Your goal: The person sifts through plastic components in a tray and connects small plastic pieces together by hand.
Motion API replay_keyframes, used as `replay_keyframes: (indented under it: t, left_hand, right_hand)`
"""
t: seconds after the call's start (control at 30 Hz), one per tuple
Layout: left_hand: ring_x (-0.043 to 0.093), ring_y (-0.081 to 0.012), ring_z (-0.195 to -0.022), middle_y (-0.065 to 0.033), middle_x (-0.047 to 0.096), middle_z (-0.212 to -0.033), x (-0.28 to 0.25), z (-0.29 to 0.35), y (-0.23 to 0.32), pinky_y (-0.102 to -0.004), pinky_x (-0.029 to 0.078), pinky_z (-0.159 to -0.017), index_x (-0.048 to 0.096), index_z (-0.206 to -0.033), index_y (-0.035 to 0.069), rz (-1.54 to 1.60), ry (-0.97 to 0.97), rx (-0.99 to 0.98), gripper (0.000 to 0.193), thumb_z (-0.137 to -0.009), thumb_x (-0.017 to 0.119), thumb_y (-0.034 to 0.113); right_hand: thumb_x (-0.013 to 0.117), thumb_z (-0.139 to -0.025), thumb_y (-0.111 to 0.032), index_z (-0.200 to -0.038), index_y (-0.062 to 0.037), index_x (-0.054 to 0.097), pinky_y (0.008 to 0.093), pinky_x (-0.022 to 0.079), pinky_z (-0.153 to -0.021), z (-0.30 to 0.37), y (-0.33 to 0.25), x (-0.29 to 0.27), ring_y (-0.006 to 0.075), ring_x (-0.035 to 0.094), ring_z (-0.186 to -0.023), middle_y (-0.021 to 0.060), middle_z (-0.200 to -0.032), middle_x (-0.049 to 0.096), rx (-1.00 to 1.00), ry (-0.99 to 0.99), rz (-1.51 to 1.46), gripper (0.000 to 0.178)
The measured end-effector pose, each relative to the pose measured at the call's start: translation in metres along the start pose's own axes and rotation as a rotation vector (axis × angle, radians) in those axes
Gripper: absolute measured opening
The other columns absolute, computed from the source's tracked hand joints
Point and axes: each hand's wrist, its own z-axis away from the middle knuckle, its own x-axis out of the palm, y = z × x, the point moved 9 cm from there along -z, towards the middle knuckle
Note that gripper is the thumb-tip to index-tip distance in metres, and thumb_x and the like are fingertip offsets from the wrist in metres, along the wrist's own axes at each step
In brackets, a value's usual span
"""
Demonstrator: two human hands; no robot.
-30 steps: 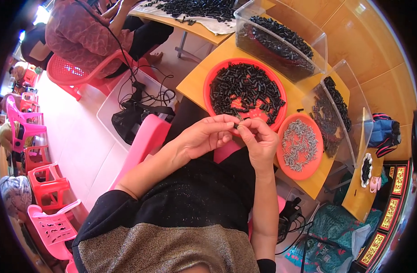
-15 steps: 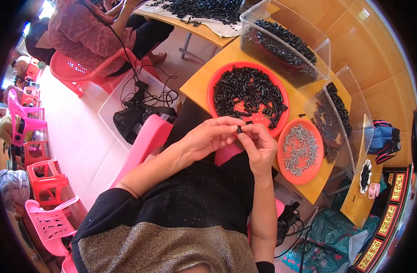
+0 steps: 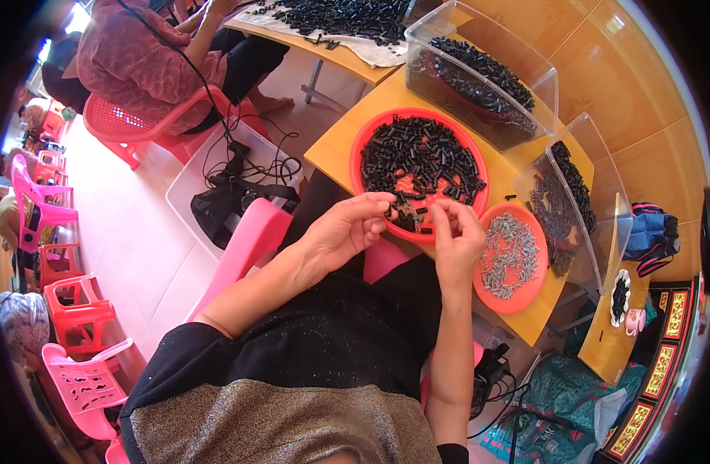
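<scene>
Center: left hand (image 3: 343, 232) and right hand (image 3: 457, 247), fingers curled, can't tell if gripping. Upper center: round red plastic basin (image 3: 357, 147), short black tubes (image 3: 417, 151). Right: oval orange tray (image 3: 513, 306), grey screw-like pieces (image 3: 498, 267).

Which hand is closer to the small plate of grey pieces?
Right: the right hand is beside the left edge of the plate; the left hand is farther left.

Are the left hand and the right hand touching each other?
Apart: the head view shows part of the red basin between the left hand and right hand.
</scene>
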Motion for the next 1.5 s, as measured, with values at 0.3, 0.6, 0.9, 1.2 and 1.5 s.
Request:
replay_keyframes:
  t: [0.3,0.6,0.9,1.2,1.5]
  left_hand:
    - [0.059,-0.007,-0.076,-0.0023,0.076,-0.107,-0.011,-0.004,0.011,-0.0224,0.049,-0.068,0.072,-0.128,0.011,0.06,0.041,-0.011,0.023,-0.105,0.073,0.015]
    - [0.06,-0.0073,-0.077,-0.0037,0.077,-0.107,-0.013,-0.006,0.009,-0.0224,0.05,-0.068,0.072,-0.128,0.011,0.054,0.031,-0.005,0.024,-0.105,0.074,0.015]
    - [0.061,-0.0075,-0.076,-0.0057,0.077,-0.108,-0.002,-0.002,0.009,-0.0212,0.05,-0.065,0.072,-0.129,0.01,0.07,0.018,-0.009,0.022,-0.107,0.073,0.013]
    - [0.068,-0.0069,-0.079,0.0,0.075,-0.102,0.014,0.003,0.002,-0.0191,0.054,-0.067,0.071,-0.128,0.008,0.039,-0.099,-0.026,0.021,-0.108,0.073,0.016]
    - [0.062,-0.0043,-0.081,0.0052,0.069,-0.099,0.03,0.012,-0.015,-0.0214,0.051,-0.072,0.071,-0.129,0.007,-0.073,-0.173,-0.107,0.023,-0.111,0.069,0.02]
  right_hand:
    - [0.074,-0.099,-0.01,-0.107,-0.0045,0.077,0.0487,0.056,-0.077,-0.033,-0.017,0.029,0.0398,0.072,-0.087,0.0166,-0.098,0.071,-0.214,-0.176,0.478,0.01]
    - [0.074,-0.096,-0.015,-0.098,-0.0107,0.082,0.052,0.055,-0.075,-0.048,-0.012,0.08,0.0392,0.072,-0.083,0.0142,-0.094,0.07,-0.37,-0.301,0.539,0.009]
    - [0.071,-0.098,-0.015,-0.101,-0.0063,0.076,0.0526,0.054,-0.078,-0.05,-0.011,0.086,0.0384,0.072,-0.087,0.0151,-0.096,0.07,-0.512,-0.3,0.565,0.01]
    - [0.077,-0.097,0.003,-0.106,0.0013,0.078,0.03,0.06,-0.076,-0.002,-0.075,0.023,0.017,0.074,-0.087,0.0086,-0.108,0.071,-0.243,-0.189,-0.089,0.009]
    - [0.078,-0.096,0.003,-0.109,0.0007,0.08,0.0313,0.06,-0.082,0.016,-0.052,0.022,0.0189,0.072,-0.096,0.0097,-0.111,0.069,-0.189,-0.248,-0.282,0.014]
